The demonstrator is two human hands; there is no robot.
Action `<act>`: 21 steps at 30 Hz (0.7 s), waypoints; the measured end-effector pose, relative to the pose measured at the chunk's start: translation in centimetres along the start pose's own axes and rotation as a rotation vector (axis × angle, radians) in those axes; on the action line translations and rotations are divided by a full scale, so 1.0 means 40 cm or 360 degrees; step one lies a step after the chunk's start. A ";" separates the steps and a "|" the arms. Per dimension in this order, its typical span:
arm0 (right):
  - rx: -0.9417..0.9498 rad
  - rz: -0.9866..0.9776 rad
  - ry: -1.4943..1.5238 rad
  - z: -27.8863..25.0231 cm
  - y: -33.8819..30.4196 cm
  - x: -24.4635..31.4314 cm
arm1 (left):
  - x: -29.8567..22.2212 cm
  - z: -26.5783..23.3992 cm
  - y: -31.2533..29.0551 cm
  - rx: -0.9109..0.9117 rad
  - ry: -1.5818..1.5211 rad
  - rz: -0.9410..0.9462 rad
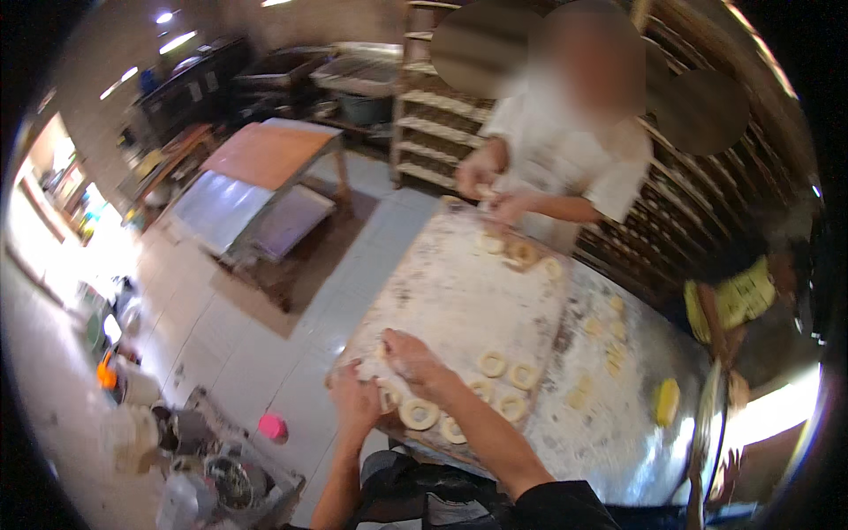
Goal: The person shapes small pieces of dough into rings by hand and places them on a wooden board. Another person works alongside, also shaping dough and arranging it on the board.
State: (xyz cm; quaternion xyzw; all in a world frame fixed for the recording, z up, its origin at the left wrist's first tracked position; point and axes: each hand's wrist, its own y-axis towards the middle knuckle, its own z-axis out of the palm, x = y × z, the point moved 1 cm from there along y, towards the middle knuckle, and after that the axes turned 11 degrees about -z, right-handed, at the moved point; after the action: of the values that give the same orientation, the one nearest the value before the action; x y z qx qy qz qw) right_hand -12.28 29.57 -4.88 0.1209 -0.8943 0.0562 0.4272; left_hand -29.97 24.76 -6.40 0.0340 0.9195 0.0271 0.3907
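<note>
The work in hand is on the near left part of a floured board (424, 296), where both hands meet. The right hand (413, 360) has its fingers curled in around a small piece of dough (382, 351); the left hand (355, 399) is just beside it, low over the near left edge, and whether its fingers pinch anything I cannot tell, as the spot is small and blurred.

As for progress, a cluster of finished-looking dough rings (419, 413) lies along the near side of the board, around and to the right of the forearms. At the far end, a few more rings (551, 268) lie in front of a co-worker (565, 132), whose hands (508, 208) are together over a pale piece (dough too, by its look).

What seems left is the loose dough strips (579, 393) on the metal table (636, 433) to the right, not yet made into rings. The wide middle of the board holds only flour.
</note>
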 end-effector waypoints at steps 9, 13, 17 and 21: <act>-0.1163 0.0957 0.0207 -0.235 -0.759 -0.161 | -0.256 0.131 -0.101 0.0490 -0.0442 -0.0039; -0.1296 0.1072 -0.0722 -0.278 -1.002 -0.244 | -0.384 0.260 -0.206 0.0831 -0.0447 0.0286; -0.1104 0.0897 -0.1331 -0.292 -1.076 -0.275 | -0.507 0.383 -0.353 0.1156 -0.0375 0.0386; -0.1063 0.0974 0.0114 -0.323 -1.094 -0.282 | -0.606 0.469 -0.479 0.1401 -0.0182 0.0157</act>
State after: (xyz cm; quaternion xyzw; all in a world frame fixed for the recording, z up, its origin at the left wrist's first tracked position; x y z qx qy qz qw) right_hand 15.83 -8.08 -5.64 -0.2954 -0.8427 -0.1074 0.4371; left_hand -0.46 4.09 -3.50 0.2423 0.8177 -0.3501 0.3874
